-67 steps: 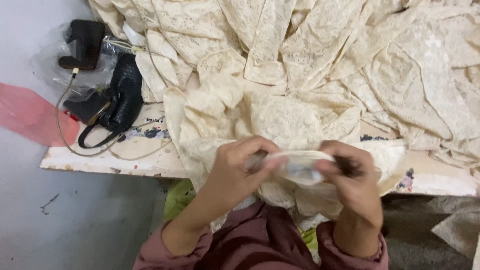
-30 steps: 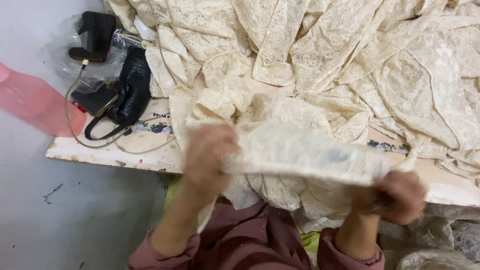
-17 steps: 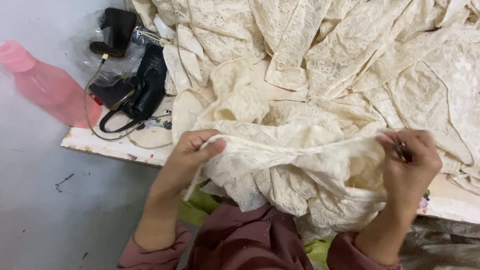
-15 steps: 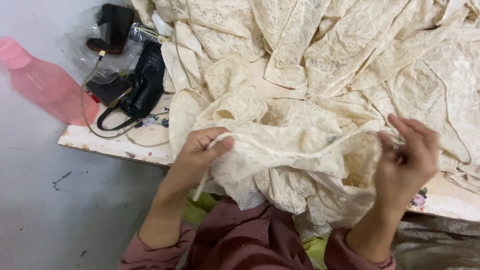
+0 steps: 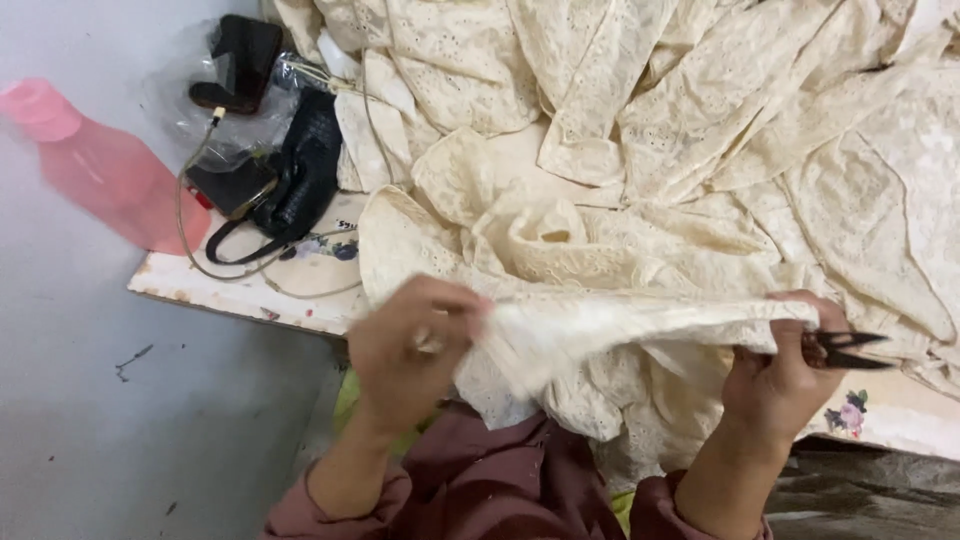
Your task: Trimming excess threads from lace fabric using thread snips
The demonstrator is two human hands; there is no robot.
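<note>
Currently, the left hand (image 5: 415, 345) pinches one end of a cream eyelet fabric strip (image 5: 640, 320), fingers closed on it, while the right hand (image 5: 780, 375) grips the other end and also holds small dark thread snips (image 5: 845, 350), blades pointing to the right edge of the frame. Against half a second earlier, the right hand's fingers have closed from a spread pose and the strip is now pulled nearly straight across the lower centre, above the maroon sleeves; judged from this, the piece is stretched out for checking. Behind it, a heap of matching cream fabric (image 5: 700, 130) covers the white worktable (image 5: 300, 280). At upper left lie a clear plastic bag (image 5: 200, 100) with black items and a black pouch (image 5: 305, 175) with cord; a pink bottle (image 5: 95, 165) lies at the left edge. No legible labels noted.
</note>
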